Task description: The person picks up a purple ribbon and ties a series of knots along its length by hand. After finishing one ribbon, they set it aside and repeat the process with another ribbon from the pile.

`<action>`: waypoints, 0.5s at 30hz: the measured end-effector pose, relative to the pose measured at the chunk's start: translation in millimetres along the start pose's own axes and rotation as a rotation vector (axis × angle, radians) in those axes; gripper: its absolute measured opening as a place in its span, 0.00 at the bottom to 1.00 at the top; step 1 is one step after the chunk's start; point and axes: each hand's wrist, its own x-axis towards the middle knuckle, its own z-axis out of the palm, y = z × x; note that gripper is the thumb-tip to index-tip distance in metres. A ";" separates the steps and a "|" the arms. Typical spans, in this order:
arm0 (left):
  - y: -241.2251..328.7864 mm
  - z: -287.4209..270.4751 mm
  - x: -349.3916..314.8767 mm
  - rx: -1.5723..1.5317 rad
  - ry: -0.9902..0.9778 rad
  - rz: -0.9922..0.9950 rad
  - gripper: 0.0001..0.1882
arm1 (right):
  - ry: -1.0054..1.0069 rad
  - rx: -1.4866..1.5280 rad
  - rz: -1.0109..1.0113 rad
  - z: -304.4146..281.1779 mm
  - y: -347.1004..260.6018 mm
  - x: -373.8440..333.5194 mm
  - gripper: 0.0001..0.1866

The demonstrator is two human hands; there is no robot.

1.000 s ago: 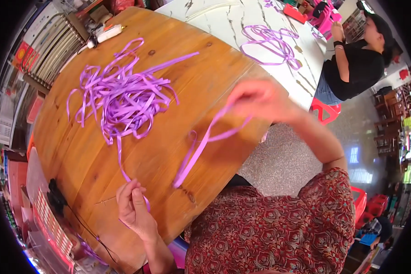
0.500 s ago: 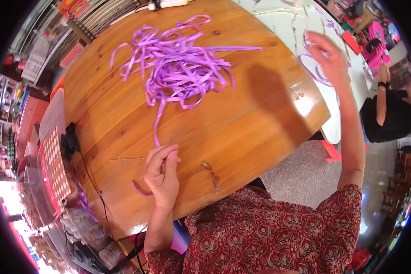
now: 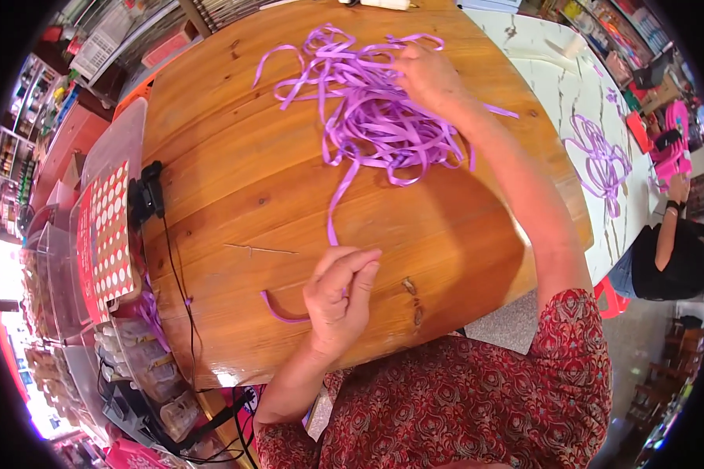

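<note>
A loose tangled heap of purple ribbon [image 3: 383, 133] lies on the wooden table [image 3: 242, 195]. My left hand [image 3: 340, 293] is closed near the table's front, pinching a strand that runs down from the heap; a short tail of ribbon [image 3: 278, 309] curves out on the hand's left side. Stretched across to the far side of the heap, my right hand [image 3: 430, 74] has its fingers curled onto the ribbon there. Its fingertips are partly hidden among the loops. Left of the strand lies a thin needle-like stick [image 3: 262, 250].
On the white marbled table [image 3: 536, 70] at right rests a second, looser bundle of purple ribbon [image 3: 598, 160]. A black clip-like device [image 3: 147, 194] with a cable sits at the left edge, beside a dotted card [image 3: 111, 234]. Another person [image 3: 673, 250] is at far right.
My right hand has come from over the white table to the heap, leaving a ribbon bundle behind there. My left hand keeps its pinch. The whole view has shifted.
</note>
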 end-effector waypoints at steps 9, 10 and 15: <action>11.2 -5.3 -4.3 -0.049 -0.085 0.011 0.07 | -0.260 0.269 0.297 -34.2 11.9 -20.9 0.08; 12.3 -6.2 -5.3 -0.046 -0.089 -0.003 0.07 | -0.217 0.377 0.403 -46.5 6.5 -17.3 0.09; 10.6 -10.2 -1.0 0.015 -0.045 0.063 0.08 | -0.047 0.742 0.440 -100.2 -10.9 -3.5 0.11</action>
